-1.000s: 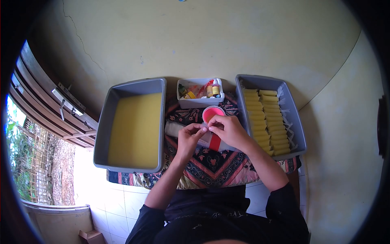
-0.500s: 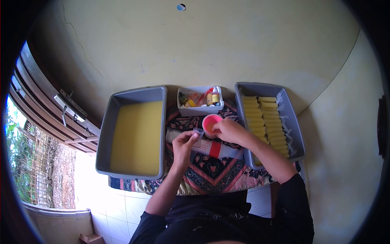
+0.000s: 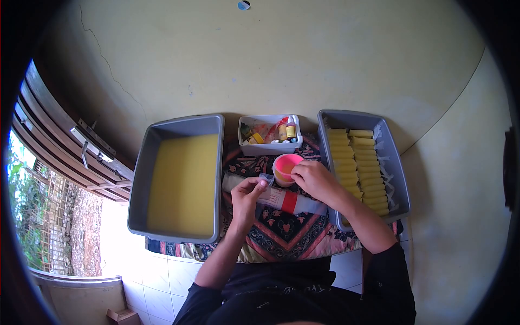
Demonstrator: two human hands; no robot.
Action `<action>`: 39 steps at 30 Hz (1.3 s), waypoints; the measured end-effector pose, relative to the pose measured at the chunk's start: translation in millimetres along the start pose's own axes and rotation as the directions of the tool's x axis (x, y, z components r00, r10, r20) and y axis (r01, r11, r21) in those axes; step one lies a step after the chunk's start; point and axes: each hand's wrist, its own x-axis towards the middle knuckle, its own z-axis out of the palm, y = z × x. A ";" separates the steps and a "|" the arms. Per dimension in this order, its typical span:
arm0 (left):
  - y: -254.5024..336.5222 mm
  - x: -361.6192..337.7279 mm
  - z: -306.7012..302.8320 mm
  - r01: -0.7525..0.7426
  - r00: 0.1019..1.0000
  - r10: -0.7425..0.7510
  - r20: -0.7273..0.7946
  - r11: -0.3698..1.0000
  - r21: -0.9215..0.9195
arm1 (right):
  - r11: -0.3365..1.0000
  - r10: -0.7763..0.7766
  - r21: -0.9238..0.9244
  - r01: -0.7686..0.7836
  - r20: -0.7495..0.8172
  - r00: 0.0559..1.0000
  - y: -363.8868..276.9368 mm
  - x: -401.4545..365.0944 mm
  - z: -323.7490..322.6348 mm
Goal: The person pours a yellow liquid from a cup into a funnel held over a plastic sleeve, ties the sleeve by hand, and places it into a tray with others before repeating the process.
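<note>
While pinching clear plastic (image 3: 267, 177) narrowly in left hand (image 3: 246, 196), mid-frame | with right hand (image 3: 317, 181), fingers bunched at right rim of pink cup (image 3: 284, 161) just right of centre, cannot tell whether holding anything | 2 possible risks: tipping cup by a wrist nudge, spilling any contents over packet (image 3: 289, 202) just below; dropping plastic through a slack pinch

Wall (image 3: 325, 59): pale, cracked toward the left
Floor (image 3: 180, 273): white tiles
Tree trunk (image 3: 85, 233): outside, left
Carton (image 3: 123, 316): brown, open
</note>
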 end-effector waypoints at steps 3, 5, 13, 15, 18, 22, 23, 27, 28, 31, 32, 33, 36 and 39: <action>-0.8 -2.0 0.9 -0.001 1.000 0.001 -0.010 1.000 -0.015 | 0.999 -0.018 -0.038 0.017 -0.025 1.000 -6.8 -1.1 -5.0; -1.3 -2.8 0.6 0.000 1.000 0.000 -0.009 1.000 -0.018 | 0.999 -0.013 -0.046 0.012 -0.036 0.999 -9.3 -1.4 -6.1; 1.5 -2.0 5.5 0.007 1.000 -0.007 0.021 1.000 -0.017 | 0.997 -0.051 -0.065 0.042 -0.141 0.989 -16.8 1.3 -16.5; -1.6 0.7 5.5 -0.015 1.000 0.017 0.026 0.999 -0.043 | 0.996 -0.063 -0.066 0.052 -0.178 0.982 -20.3 2.3 -20.5; -0.8 2.5 8.7 -0.027 0.999 0.028 0.028 0.999 -0.043 | 0.995 -0.084 -0.067 0.072 -0.210 0.974 -21.2 2.9 -24.0; 2.1 4.3 12.9 -0.013 1.000 0.014 0.022 0.999 -0.035 | 0.995 -0.092 -0.065 0.079 -0.233 0.968 -19.8 2.6 -27.0; 2.4 4.5 13.4 -0.007 1.000 0.007 0.018 0.999 -0.037 | 0.995 -0.095 -0.064 0.082 -0.235 0.967 -19.8 2.5 -27.5; 2.2 7.3 13.2 -0.012 0.999 0.014 0.042 0.999 -0.047 | 0.995 -0.091 -0.049 0.082 -0.232 0.969 -22.0 1.8 -31.1; 2.0 7.6 14.0 -0.014 0.999 0.016 0.042 0.999 -0.047 | 0.995 -0.093 -0.049 0.084 -0.232 0.968 -22.1 2.1 -31.9; 1.8 9.2 15.9 -0.017 0.999 0.019 0.031 0.999 -0.047 | 0.996 -0.086 -0.035 0.079 -0.258 0.962 -21.5 2.9 -34.2; 0.9 9.2 15.8 -0.034 0.999 0.035 0.034 0.999 -0.032 | 0.997 -0.076 -0.012 0.076 -0.282 0.956 -21.1 3.0 -35.0; 0.0 9.1 15.8 -0.050 0.998 0.051 0.037 0.999 -0.018 | 0.997 -0.065 0.011 0.072 -0.306 0.950 -21.2 3.0 -35.8; -2.1 11.6 17.4 -0.056 0.998 0.056 0.037 0.998 -0.022 | 0.990 0.022 0.140 0.034 -0.380 0.925 -26.0 4.0 -42.1; 1.4 11.9 22.0 -0.036 0.999 0.036 0.032 0.999 -0.013 | 0.977 0.047 0.208 0.053 -0.449 0.892 -25.7 4.6 -45.3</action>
